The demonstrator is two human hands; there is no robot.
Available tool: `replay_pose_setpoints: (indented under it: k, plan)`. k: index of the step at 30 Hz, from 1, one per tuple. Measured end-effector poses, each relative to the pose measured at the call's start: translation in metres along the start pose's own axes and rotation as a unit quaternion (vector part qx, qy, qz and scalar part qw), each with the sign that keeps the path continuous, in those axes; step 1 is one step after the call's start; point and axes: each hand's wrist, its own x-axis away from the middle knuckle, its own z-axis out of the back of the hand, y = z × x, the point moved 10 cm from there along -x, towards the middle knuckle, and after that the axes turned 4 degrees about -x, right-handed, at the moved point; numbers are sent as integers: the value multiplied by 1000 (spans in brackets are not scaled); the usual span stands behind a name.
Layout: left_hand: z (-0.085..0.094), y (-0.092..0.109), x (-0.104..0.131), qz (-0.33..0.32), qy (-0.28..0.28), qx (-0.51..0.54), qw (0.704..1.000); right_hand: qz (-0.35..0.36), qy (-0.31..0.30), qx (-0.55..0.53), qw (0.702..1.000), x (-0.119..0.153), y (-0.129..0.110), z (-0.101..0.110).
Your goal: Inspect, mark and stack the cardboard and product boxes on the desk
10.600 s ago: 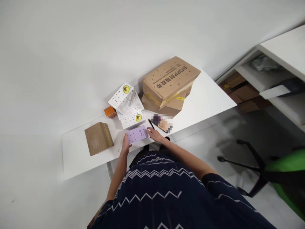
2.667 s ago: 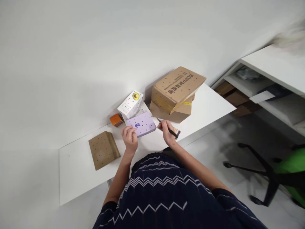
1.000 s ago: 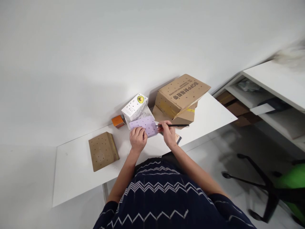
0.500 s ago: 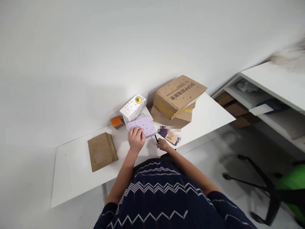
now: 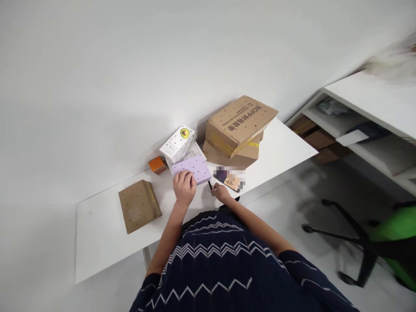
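A light purple box (image 5: 199, 168) with small dark marks lies on the white table, its back edge near a white box. My left hand (image 5: 184, 187) grips its near left edge, fingers curled over the top. In my right hand (image 5: 221, 193) is a thin black pen (image 5: 209, 185), whose tip points at the purple box's near right corner. The fingers are closed around it; whether the tip touches the box I cannot tell. Just right of the pen lies a flat phone-like item (image 5: 232, 181), partly blurred out.
A white box with an avocado picture (image 5: 177, 144) and an orange box (image 5: 157, 165) stand behind. Marked brown cartons (image 5: 242, 123) are stacked at the back right; another brown carton (image 5: 137, 207) lies left on the white table (image 5: 97, 242). A shelf unit (image 5: 360, 91) and green chair (image 5: 393, 229) are at right.
The view has shifted slightly, moving most things a little up and left. Both hands keep their places at the purple box, the pen still in my right hand.
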Motion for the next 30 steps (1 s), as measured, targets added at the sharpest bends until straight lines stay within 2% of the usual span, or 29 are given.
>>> replay_pose_setpoints:
  k: [2, 5, 7, 8, 12, 15, 18, 22, 25, 27, 28, 30]
  plan:
    - [-1, -2, 0, 16, -13, 14, 1000, -10, 28, 0, 1000, 5, 12, 14]
    - [0, -4, -2, 26, -21, 46, 998, -34, 121, 47, 991, 10, 35, 50]
    - [6, -8, -3, 33, -3, 84, 996, -44, 165, 91, 981, 10, 48, 69]
    - [11, -11, -3, 42, 15, 107, 993, -44, 168, 107, 979, 7, 52, 73]
    - [28, -40, 11, 133, 100, 176, 970, -39, 129, 133, 982, -10, 65, 71]
    - [33, -64, 30, 220, 132, 195, 947, -33, 104, 139, 984, -21, 69, 67]
    - [32, -73, 43, 254, 104, 195, 942, -19, 90, 145, 985, -25, 67, 65]
    - [20, -67, 50, 228, 7, 162, 960, -27, 88, 121, 988, -18, 63, 67]
    - [11, -61, 53, 198, -42, 143, 969, -63, 92, -1, 994, -3, 69, 67]
    - [7, -59, 54, 184, -59, 137, 972, -87, 71, -181, 977, 12, 77, 59]
    - [5, -59, 53, 179, -64, 134, 973, -91, 51, -289, 952, 22, 78, 53]
    - [3, -59, 50, 169, -66, 132, 974, -70, -4, -491, 868, 44, 69, 43]
